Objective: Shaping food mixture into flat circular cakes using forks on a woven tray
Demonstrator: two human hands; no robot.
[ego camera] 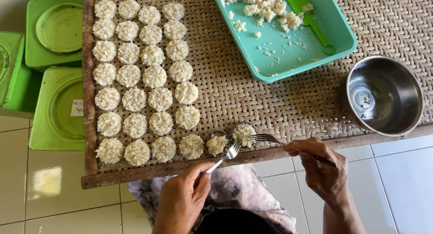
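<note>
- Your left hand [182, 200], low in the frame, was clenched on the handle of a slim silver metal fork [224, 156], its tines resting at the edge of a small round metal ring mould packed with white rice [216, 143].
- Your right hand [321, 167], at the lower right, was gripping a second metal fork [269, 138], its tines lying over a neighbouring rice-filled ring mould [243, 134].
- Both moulds sat near the bottom edge of the woven bamboo tray [252, 96], just right of the rows of pressed white rice cakes [140, 80] filling the left of the frame.
- The rice looked soft, sticky and crumbly, so a cake would likely break if pinched; the stiff metal ring seemed the safer place to hold.
- At the top centre lay a teal plastic rectangular tray [331, 33] with loose rice clumps and a green plastic spatula [311, 20].
- A shiny steel bowl [383, 96] stood at the right edge.
- Green square tins [54, 71] stood on the tiled floor at the left.
</note>
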